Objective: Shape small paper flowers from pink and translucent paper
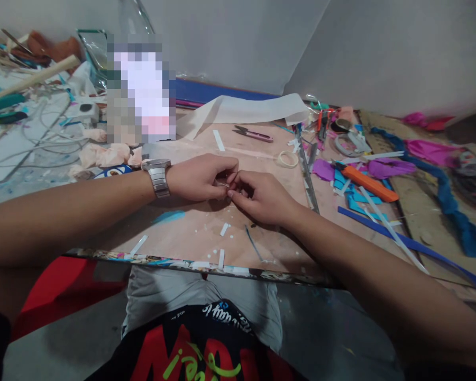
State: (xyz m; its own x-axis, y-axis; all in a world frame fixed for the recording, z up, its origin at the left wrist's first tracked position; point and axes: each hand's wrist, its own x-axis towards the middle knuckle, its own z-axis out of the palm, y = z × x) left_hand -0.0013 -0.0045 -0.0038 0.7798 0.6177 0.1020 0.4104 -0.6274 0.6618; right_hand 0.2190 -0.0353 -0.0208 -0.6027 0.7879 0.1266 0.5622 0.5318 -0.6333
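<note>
Both hands meet over the middle of the board, fingertips touching. My left hand, with a metal watch on its wrist, is closed in a pinch. A small, thin, pale piece shows at its thumb and fingertips, too small to name. My right hand is pinched against the same spot, and whatever its fingertips hold is hidden. Beyond the hands lie thread snips with a purplish handle. A roll of tape rests to their right. Short white strips are scattered on the board near me.
An orange utility knife lies at right among blue and purple scraps, near a long blue strip. White paper curls at the back. Green-handled pliers, cables and peach fabric bundles crowd the left. A wall stands behind.
</note>
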